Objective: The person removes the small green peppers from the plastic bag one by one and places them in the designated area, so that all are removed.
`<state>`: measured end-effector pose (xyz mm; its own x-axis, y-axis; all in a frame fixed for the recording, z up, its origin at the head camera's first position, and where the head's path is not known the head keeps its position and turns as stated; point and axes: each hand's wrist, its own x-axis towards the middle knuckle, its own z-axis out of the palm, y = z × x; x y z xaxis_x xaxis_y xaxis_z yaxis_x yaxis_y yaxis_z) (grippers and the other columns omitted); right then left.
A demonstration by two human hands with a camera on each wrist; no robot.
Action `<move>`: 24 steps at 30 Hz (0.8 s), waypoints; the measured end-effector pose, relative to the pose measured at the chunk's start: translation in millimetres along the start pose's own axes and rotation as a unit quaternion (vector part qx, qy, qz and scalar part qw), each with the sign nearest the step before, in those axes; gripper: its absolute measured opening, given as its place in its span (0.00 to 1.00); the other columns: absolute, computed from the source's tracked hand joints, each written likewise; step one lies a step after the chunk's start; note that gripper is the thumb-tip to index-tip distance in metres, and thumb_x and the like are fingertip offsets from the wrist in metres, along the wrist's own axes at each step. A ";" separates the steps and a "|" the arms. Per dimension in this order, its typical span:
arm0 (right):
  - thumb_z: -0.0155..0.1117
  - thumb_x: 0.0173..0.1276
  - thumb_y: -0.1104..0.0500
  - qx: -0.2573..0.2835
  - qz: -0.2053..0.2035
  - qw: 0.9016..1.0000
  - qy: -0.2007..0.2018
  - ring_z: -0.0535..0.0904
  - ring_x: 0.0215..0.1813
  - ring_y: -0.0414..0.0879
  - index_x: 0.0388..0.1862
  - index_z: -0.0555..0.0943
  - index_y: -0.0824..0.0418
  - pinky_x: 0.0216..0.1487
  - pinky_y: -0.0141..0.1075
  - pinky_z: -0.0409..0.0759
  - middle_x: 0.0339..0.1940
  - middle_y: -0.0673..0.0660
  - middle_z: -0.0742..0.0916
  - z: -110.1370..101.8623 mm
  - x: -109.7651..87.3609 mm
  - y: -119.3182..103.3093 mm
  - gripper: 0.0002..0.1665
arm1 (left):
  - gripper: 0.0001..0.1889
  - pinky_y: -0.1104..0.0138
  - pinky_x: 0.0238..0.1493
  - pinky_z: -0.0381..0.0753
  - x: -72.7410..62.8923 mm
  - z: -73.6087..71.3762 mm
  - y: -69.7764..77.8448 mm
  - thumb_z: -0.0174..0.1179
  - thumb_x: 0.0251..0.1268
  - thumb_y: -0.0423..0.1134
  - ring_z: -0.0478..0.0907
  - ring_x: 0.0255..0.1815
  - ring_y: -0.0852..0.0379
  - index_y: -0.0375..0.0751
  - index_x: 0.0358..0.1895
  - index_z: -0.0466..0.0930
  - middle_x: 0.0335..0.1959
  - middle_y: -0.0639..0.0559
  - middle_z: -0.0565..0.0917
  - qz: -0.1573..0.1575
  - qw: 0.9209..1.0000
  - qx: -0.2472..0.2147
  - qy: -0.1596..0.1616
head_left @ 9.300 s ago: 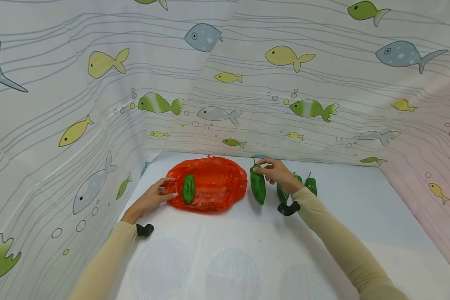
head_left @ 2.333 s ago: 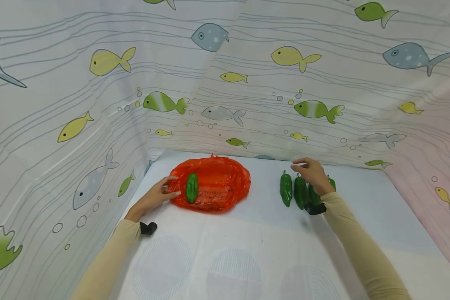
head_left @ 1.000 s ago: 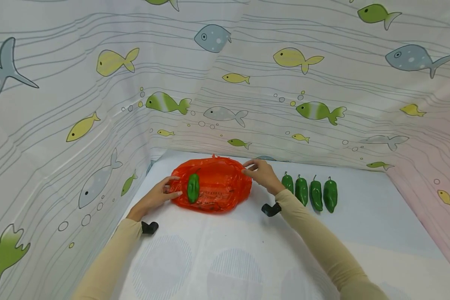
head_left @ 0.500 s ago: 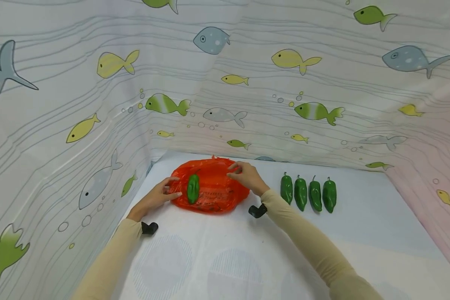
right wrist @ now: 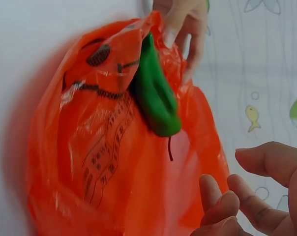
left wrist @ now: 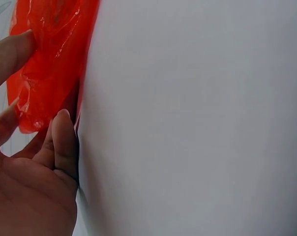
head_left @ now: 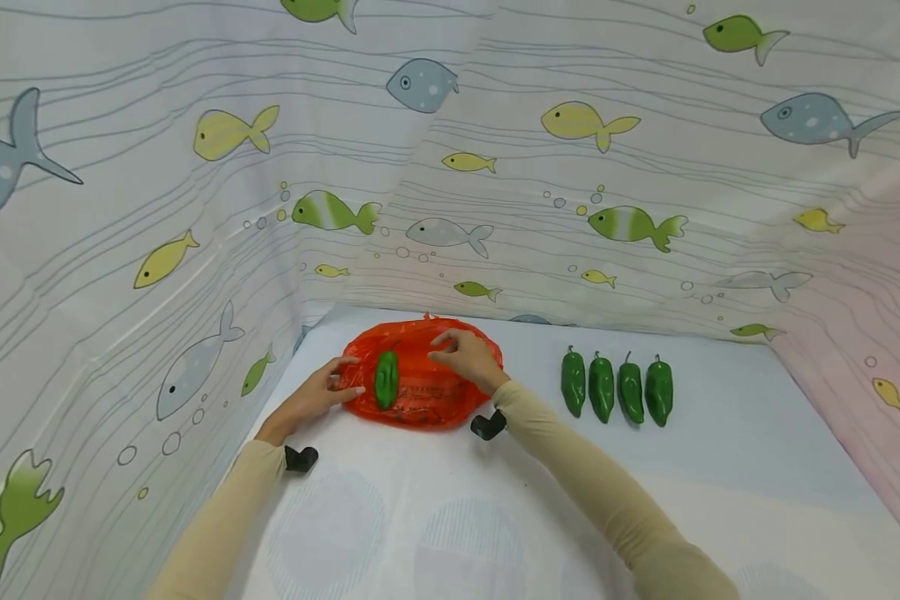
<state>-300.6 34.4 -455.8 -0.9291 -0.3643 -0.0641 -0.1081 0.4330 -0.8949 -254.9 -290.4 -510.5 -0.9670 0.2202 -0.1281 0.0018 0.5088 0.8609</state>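
A crumpled red plastic bag (head_left: 435, 367) lies with its mouth spread at the back left of the table. One green pepper (head_left: 387, 380) rests inside its left part, stem away from me. My left hand (head_left: 315, 398) is at the bag's left edge, thumb and fingers apart; in the left wrist view its fingertips (left wrist: 25, 42) touch the red plastic. Over the right half of the bag hovers my right hand (head_left: 468, 360), fingers bent loosely and holding nothing. The right wrist view shows a gap between its thumb and fingers, with the pepper farther off.
Several green peppers (head_left: 602, 390) lie side by side in a row right of the bag, stems toward the back. The white table (head_left: 555, 500) meets a fish-patterned curtain (head_left: 495, 250) at the back and sides. A black strap piece (head_left: 487, 425) sits at each wrist.
My right hand laid the pepper it held earlier at the row's left end. Within the last second or so it has travelled left from the row to above the bag. The left hand stays put.
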 end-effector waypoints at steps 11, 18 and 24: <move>0.70 0.72 0.52 0.030 0.010 0.999 -0.019 0.81 0.52 0.58 0.59 0.82 0.61 0.50 0.44 0.81 0.43 0.54 0.84 29.5 12.4 -4.9 0.22 | 0.35 0.59 0.40 0.70 0.8 -1.1 -0.8 0.69 0.69 0.48 0.69 0.46 0.46 0.48 0.74 0.65 0.48 0.42 0.73 -0.004 1.000 0.002 0.004; 0.70 0.72 0.53 0.060 0.027 0.998 -0.012 0.80 0.53 0.62 0.61 0.81 0.62 0.55 0.53 0.80 0.43 0.56 0.84 49.4 18.2 -6.3 0.23 | 0.34 0.59 0.42 0.71 0.0 0.4 0.3 0.69 0.69 0.49 0.70 0.47 0.45 0.50 0.74 0.66 0.51 0.41 0.74 -0.008 1.000 0.003 0.007; 0.70 0.72 0.51 0.059 0.038 0.997 -0.012 0.78 0.49 0.51 0.61 0.81 0.59 0.51 0.45 0.80 0.47 0.53 0.83 63.0 24.6 -7.0 0.23 | 0.34 0.59 0.43 0.72 -1.9 -0.3 0.6 0.69 0.69 0.49 0.70 0.50 0.44 0.49 0.74 0.65 0.55 0.41 0.75 -0.010 1.000 0.002 0.006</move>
<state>-300.4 -29.5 -478.9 -0.9243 -0.3537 -0.1436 0.0069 0.3607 -0.9327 -253.1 -290.8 -509.6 -0.9700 0.1995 -0.1392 -0.0166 0.5166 0.8560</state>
